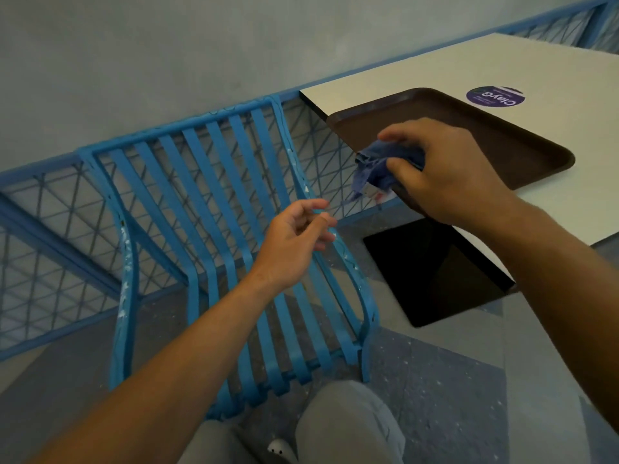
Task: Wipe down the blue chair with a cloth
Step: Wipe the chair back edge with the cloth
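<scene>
The right hand (445, 169) has its grip closed around a crumpled blue cloth (375, 172), thumb and fingers pinching the bunched fabric so that a loose tail with a small white tag hangs below the grip. The cloth sits over the near-left corner of a dark brown plastic tray (522, 152), which rests on the pale worktop (418, 72) behind and to the right of the grip; a round purple sticker (495, 95) lies on the worktop beyond the tray. The left hand (294, 239) hovers down and to the left of the grip, empty, fingers loosely curled, above the blue slatted metal chair (201, 209), which stands below and to the left of the cloth and backs onto a blue wire-mesh railing (43, 229). Wiping looks not yet begun, since the cloth is clear of the chair. The risks I see: the dangling tail could drag the tray edge and nudge the tray off the worktop corner; a cloth balled this tightly would wipe little of each slat; and loose fabric may snag in the gaps between slats or on the chipped paint along the chair's frame.
</scene>
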Demonstrator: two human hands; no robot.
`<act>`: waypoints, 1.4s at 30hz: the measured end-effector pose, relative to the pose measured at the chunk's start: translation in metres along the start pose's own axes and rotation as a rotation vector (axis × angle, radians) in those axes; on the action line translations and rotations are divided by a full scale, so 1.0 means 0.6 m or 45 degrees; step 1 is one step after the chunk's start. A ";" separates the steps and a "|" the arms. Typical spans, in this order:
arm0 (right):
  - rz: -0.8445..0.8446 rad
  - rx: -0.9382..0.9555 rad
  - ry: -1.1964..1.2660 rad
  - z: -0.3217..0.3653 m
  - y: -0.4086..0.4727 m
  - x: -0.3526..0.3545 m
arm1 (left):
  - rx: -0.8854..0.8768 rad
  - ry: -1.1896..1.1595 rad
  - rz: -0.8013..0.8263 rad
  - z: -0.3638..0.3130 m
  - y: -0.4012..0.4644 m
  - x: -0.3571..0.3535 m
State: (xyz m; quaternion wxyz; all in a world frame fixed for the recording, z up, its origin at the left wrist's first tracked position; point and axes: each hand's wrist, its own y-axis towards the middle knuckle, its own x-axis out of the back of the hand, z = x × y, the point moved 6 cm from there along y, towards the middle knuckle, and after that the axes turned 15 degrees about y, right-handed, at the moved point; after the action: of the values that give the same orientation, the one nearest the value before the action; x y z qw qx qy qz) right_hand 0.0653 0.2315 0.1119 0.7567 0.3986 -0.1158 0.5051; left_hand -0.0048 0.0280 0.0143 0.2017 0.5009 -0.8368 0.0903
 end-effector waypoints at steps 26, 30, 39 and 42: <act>0.136 -0.515 0.873 -0.052 -0.358 -0.252 | 0.482 -0.549 0.238 0.167 -0.198 -0.156; 0.178 -0.508 0.732 -0.067 -0.328 -0.241 | 0.398 -0.542 0.365 0.173 -0.175 -0.151; 0.601 -0.690 0.400 -0.140 -0.318 -0.214 | 0.188 -0.160 0.823 0.215 -0.126 -0.167; 0.526 -0.709 0.276 -0.186 -0.327 -0.222 | 0.199 -0.040 0.798 0.250 -0.089 -0.165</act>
State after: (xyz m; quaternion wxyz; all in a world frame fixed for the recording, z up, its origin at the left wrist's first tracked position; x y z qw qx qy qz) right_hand 0.1463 0.1885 -0.1338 0.7262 0.0894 -0.2460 0.6357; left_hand 0.0461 0.0284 -0.1663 0.1120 0.2343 -0.9439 0.2042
